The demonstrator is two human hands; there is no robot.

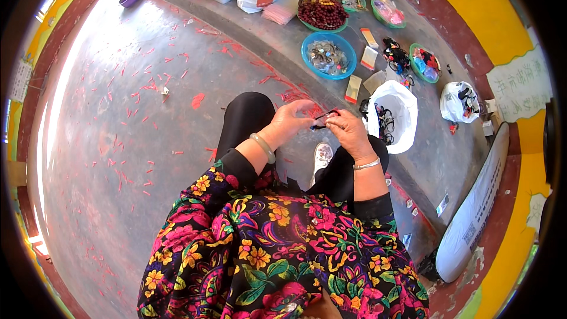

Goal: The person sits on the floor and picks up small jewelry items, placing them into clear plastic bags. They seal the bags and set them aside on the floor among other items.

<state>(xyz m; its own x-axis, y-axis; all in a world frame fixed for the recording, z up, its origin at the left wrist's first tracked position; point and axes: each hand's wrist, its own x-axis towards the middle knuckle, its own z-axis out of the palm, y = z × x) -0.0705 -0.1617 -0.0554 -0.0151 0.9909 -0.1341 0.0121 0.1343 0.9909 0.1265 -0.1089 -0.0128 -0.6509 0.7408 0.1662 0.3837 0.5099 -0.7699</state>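
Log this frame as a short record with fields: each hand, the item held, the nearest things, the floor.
left hand: left hand, fingers pinching one end of a dark cord
right hand: right hand, fingers at the cord's other end
wrists: pale bangle on the left, silver bracelet on the right
nearest things: white bag of dark loops beside the right hand; blue bowl beyond it
floor: grey floor strewn with red scraps

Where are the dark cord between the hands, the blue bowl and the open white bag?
dark cord [323, 116], head view, on its middle between the fingertips.
blue bowl [307, 43], head view, on its left rim.
open white bag [404, 123], head view, on its right wall.
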